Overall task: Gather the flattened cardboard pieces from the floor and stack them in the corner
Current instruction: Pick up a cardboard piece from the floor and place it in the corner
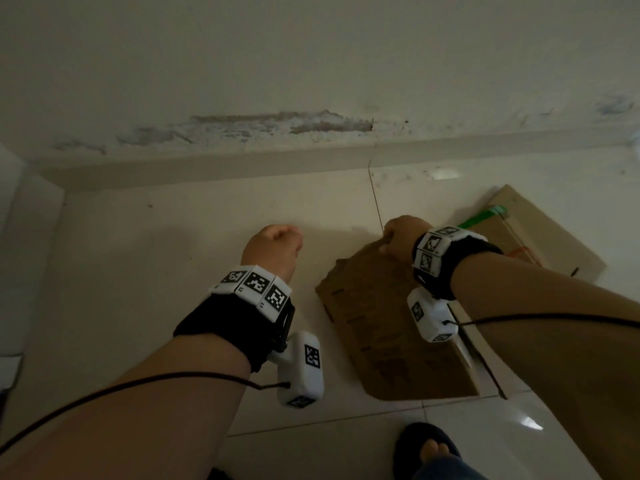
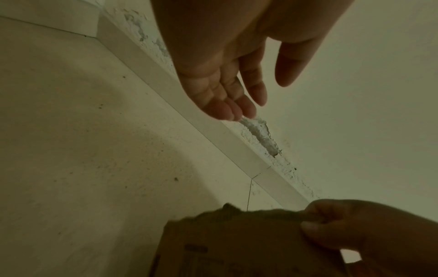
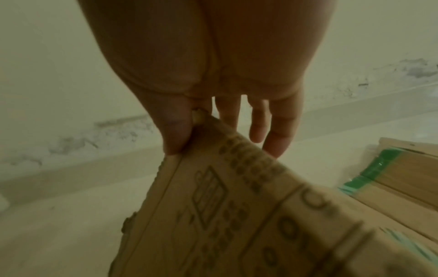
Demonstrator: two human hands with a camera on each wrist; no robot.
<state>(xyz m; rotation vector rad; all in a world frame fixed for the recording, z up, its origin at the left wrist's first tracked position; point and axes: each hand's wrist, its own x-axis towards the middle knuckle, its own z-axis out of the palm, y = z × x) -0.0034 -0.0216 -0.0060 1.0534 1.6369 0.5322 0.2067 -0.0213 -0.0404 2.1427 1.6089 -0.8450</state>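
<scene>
Above the floor, right hand (image 1: 403,237) pinches printed cardboard piece (image 1: 388,327) — left hand (image 2: 227,75) loose, empty.

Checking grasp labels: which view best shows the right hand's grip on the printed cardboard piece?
Right wrist: the right hand pinches the printed cardboard piece at its top edge, thumb in front, fingers behind. Head view shows only the back of the hand. Left wrist view shows the pinch, dark and at the frame's edge.
</scene>
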